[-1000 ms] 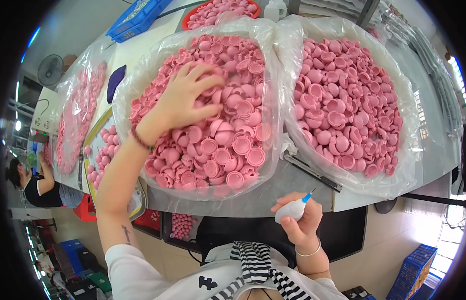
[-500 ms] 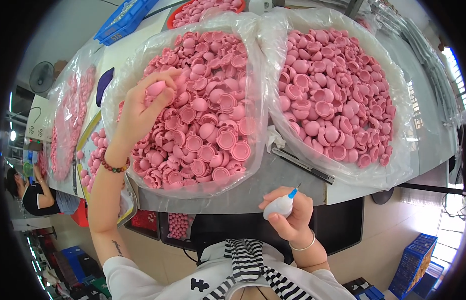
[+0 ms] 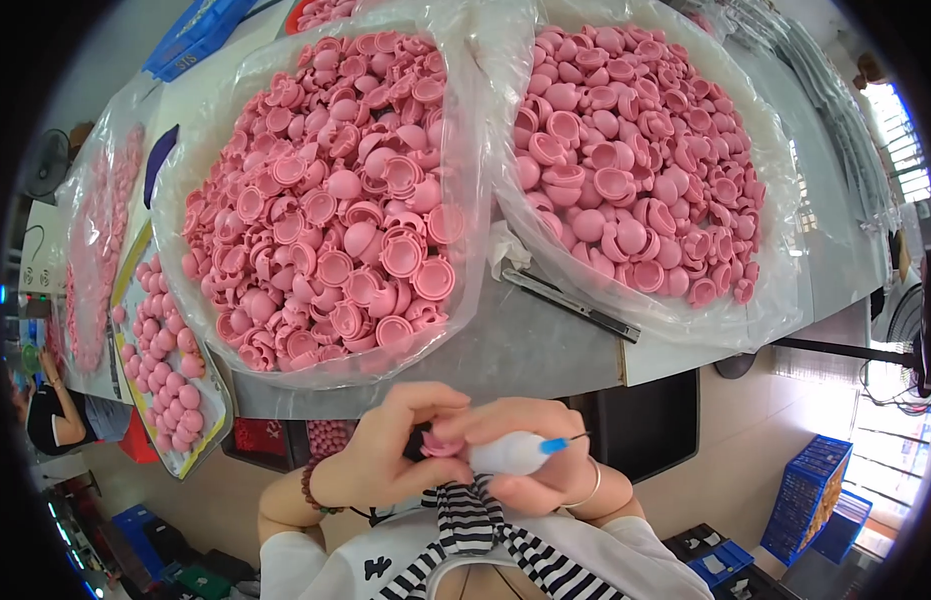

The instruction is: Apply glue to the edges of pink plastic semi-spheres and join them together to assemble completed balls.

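Close to my chest, in front of the table's edge, my two hands meet. My left hand [image 3: 380, 455] is closed on a small pink plastic piece [image 3: 441, 446], probably a shell, partly hidden by fingers. My right hand [image 3: 541, 418] grips a white squeeze bottle [image 3: 507, 455] lying sideways, its blue needle tip [image 3: 553, 445] pointing right, away from the pink piece. Fingers of the right hand reach to the pink piece and seem to touch it. Beyond the hands, a left clear plastic bag [image 3: 467, 270] and a right clear bag [image 3: 785, 255] hold heaps of pink half-round shells.
A black-and-silver utility knife [image 3: 573, 305] lies between the bags beside crumpled white tissue [image 3: 507, 248]. At left, a tray [image 3: 207, 425] holds pink rounded pieces. A blue crate [image 3: 190, 45] stands at the back left. Another person [image 3: 60, 410] sits at far left.
My left hand has come down from the left bag to my chest with a pink piece. My right hand has moved left with the bottle to meet it. The whole view has shifted slightly.
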`<state>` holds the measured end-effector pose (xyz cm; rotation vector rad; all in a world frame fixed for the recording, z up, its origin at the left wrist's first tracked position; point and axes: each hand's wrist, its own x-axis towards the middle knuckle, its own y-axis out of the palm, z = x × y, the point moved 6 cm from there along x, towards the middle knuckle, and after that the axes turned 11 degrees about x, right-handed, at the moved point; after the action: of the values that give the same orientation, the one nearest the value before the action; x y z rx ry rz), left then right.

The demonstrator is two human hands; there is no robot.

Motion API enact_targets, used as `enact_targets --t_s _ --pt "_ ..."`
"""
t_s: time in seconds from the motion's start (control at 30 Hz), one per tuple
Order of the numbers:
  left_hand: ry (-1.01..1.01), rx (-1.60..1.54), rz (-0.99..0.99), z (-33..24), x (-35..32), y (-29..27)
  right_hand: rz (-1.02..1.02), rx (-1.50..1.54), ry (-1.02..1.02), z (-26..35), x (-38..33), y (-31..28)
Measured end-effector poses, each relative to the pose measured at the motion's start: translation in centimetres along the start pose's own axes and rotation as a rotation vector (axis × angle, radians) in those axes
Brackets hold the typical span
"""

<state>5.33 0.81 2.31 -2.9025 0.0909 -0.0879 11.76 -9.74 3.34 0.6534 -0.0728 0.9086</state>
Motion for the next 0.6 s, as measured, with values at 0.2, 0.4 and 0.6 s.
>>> enact_targets --t_s 0.2,0.4,0.6 --pt "0.033 -0.383 -0.110 2.4 0.2 0.6 0.054 -0.147 -0.001 -0.8 -0.9 -0.3" --pt "0.002 -0.387 -0.323 2.3 0.2 0.4 0.017 -0.411 -0.103 0.4 -1.2 -2.4" --pt "-0.013 -0.650 -0.136 2.1 0.9 0.5 -0.348 -0.201 -0.187 2.0 -0.2 -3.1"
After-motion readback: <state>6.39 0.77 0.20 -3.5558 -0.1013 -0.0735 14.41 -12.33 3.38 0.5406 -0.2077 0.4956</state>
